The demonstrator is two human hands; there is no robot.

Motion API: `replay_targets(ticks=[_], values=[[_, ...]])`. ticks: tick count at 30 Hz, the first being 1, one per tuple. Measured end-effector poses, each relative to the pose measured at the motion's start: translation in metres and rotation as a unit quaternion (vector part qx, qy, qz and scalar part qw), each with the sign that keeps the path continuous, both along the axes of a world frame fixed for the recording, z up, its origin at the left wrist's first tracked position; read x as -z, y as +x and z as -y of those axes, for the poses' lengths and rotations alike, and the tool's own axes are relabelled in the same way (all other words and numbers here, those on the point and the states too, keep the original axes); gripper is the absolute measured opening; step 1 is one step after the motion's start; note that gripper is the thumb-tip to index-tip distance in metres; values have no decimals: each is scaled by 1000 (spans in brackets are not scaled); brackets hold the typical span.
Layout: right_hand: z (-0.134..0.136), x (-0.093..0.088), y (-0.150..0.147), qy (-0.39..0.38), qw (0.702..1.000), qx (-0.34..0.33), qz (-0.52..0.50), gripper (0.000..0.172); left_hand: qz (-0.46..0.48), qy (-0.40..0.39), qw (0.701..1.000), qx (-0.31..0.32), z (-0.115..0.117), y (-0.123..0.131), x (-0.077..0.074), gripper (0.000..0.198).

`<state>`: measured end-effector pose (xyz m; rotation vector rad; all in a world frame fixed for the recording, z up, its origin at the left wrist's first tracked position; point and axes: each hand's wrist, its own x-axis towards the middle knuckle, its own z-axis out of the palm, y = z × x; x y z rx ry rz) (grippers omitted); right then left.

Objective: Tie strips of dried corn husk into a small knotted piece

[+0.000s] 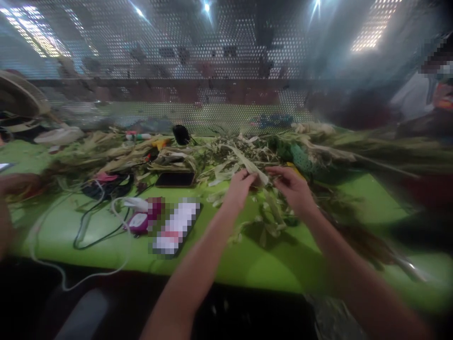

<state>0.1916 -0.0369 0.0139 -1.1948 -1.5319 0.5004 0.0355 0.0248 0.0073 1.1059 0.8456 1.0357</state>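
Observation:
My left hand (239,188) and my right hand (292,187) meet over a heap of pale dried leaves and green stems (247,160) on a lime-green table (226,264). Both hands have their fingers pinched on a pale leaf strip (260,177) that runs between them. A bundle of green stems (276,217) hangs below the hands and lies on the table. The picture is blurred, so the fingertips are not sharp.
A dark phone (176,179) lies left of my hands, with cables (99,222), a pink charger (139,221) and a pixelated flat item (176,227) nearer the edge. A green perforated basket (300,158) sits among long stalks (371,151). Another person (417,94) is at far right.

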Motion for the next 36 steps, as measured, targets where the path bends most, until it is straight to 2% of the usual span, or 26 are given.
replay_targets(ticks=[2,5,9,14,19,23,29,36], values=[[0,0,2,30,996,-3,81,33,-2,-2,1000,16,-1,0,0,13],[-1,1,2,55,990,-13,127,28,6,6,999,41,0,0,2,19],[-2,3,3,77,988,-10,132,22,28,2,998,62,-1,2,7,27],[-1,0,4,85,985,0,147,11,27,1,996,80,-4,4,13,29],[-3,2,4,74,988,33,129,3,31,3,994,102,-1,3,7,33],[-4,5,4,64,989,69,112,5,31,6,992,119,0,3,3,40],[-3,5,0,38,992,90,74,4,22,41,987,156,-4,3,12,43],[-5,2,6,-18,999,31,0,28,73,-29,984,159,5,3,1,41]])
